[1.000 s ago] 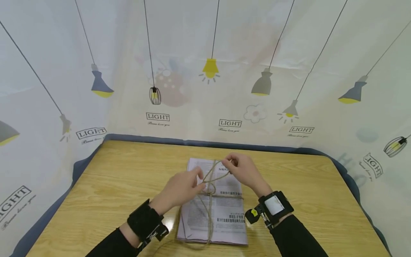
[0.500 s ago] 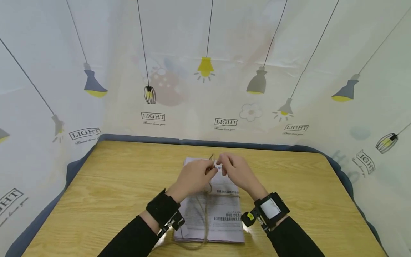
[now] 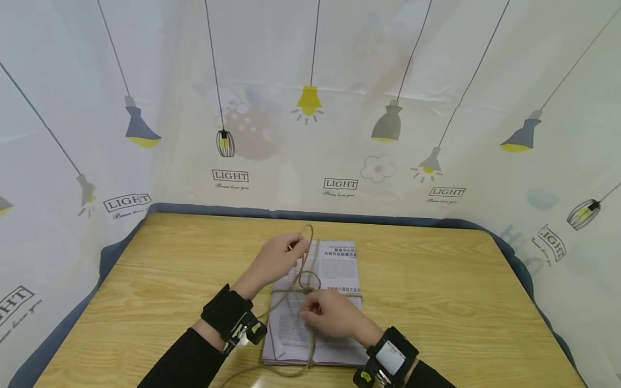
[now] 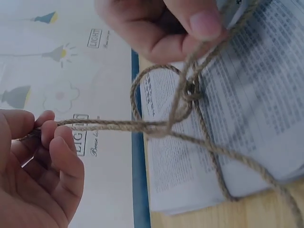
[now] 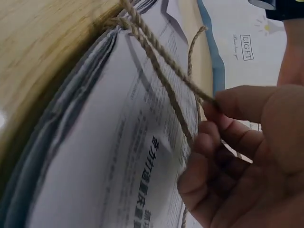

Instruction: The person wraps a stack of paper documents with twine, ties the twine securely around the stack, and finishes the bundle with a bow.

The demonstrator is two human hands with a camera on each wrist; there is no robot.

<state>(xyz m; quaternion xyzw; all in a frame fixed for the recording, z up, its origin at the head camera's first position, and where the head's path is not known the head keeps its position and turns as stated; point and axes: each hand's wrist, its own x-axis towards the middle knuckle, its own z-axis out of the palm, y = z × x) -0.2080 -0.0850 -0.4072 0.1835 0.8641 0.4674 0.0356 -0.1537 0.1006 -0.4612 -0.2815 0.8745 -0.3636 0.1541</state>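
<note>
A stack of folded newspapers (image 3: 342, 267) lies on the table with brown twine (image 4: 247, 161) crossed over it and a knot (image 4: 191, 90) at the crossing. In the left wrist view my left hand (image 4: 42, 166) pinches a doubled strand, drawn taut from the knot; its end stands up as a loop in the head view. My right hand (image 3: 337, 315), low over the middle of the stack, pinches another strand between thumb and index finger, plain in the right wrist view. A round twine loop (image 4: 134, 90) stands beside the knot, between the hands.
The wooden table (image 3: 436, 302) extends to both sides of the stack. A loose tail of twine runs off the near edge of the stack onto the tabletop. Behind rises a pale curtain (image 3: 271, 194) printed with lamps, its dark blue border along the table's edge.
From both hands close together above the far part of the stack, my left hand has moved left with the doubled twine. My right hand has come nearer and pinches another strand.
</note>
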